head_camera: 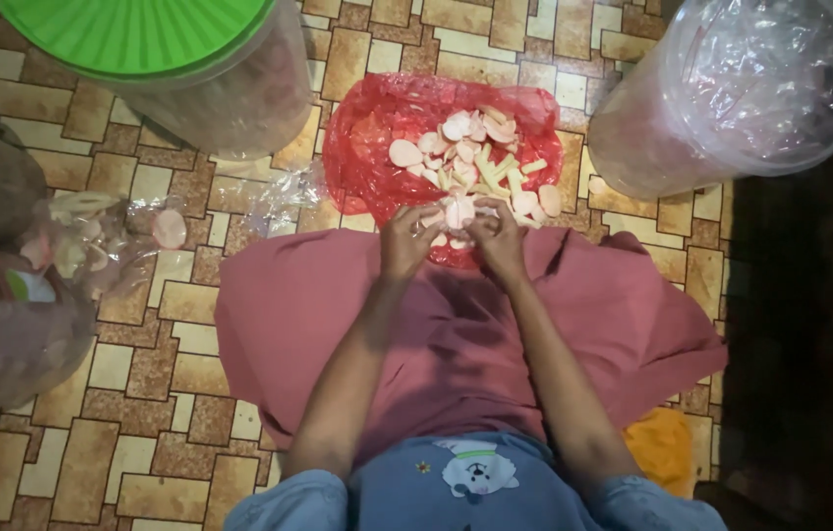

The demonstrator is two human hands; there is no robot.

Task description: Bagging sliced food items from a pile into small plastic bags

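I saw both hands meet over the lap | left hand (406, 239) and right hand (498, 239), fingers closed together on a pale pink cracker (459, 211) | beyond, cracker pile (480, 157) lay in red plastic bag (367, 157) on tiled floor (141, 374).

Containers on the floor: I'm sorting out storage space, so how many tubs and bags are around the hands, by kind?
Big clear plastic tubs: 2, the green-lidded tub and the plastic-lined tub
Red plastic bag of crackers: 1
Clear plastic bag at left: 1, possibly more, too dim to tell
Total: 4
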